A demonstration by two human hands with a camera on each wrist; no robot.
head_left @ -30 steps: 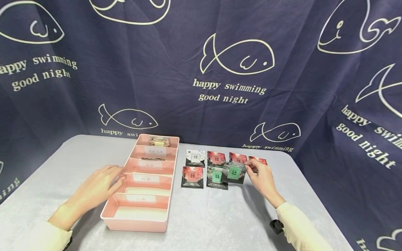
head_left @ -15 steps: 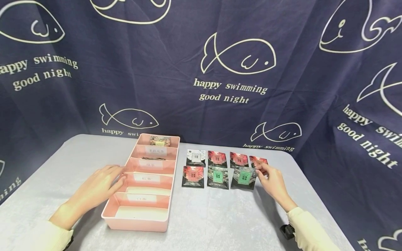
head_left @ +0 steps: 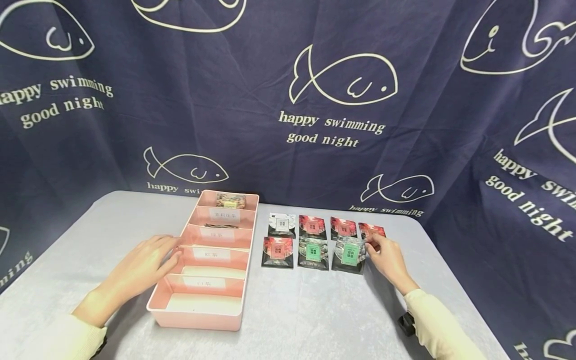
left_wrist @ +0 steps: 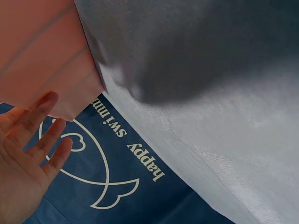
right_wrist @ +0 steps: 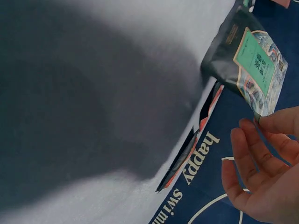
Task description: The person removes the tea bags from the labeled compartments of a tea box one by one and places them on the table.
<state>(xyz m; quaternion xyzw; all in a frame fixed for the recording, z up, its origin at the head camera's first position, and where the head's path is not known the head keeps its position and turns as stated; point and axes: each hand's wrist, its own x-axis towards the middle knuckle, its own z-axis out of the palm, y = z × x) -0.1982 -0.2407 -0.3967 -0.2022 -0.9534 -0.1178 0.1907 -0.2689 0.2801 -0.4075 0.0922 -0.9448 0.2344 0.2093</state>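
Note:
My right hand [head_left: 389, 260] pinches the top right corner of a green-labelled tea sachet [head_left: 350, 254] between thumb and finger. In the right wrist view that sachet [right_wrist: 256, 63] is tilted, its lower edge at the table. Left of it lie another green-labelled sachet [head_left: 313, 253] and a red one [head_left: 277, 252]. Behind them sit a white sachet [head_left: 282, 225] and three red ones, the rightmost [head_left: 371, 230] partly behind my right hand. My left hand [head_left: 132, 267] rests at the left rim of a pink divided box [head_left: 195, 320], its fingers loosely extended.
Handwritten paper labels mark the box's dividers. A patterned sachet [head_left: 230, 201] lies in the farthest compartment, and a sachet edge [head_left: 220, 226] shows in the one before it. A dark blue fish-print curtain [head_left: 252, 120] hangs behind the grey table [head_left: 315, 315].
The right hand has moved the green-labelled sachet rightward and lowered it, from overlapping the other green one to beside it. The left hand stays at the box.

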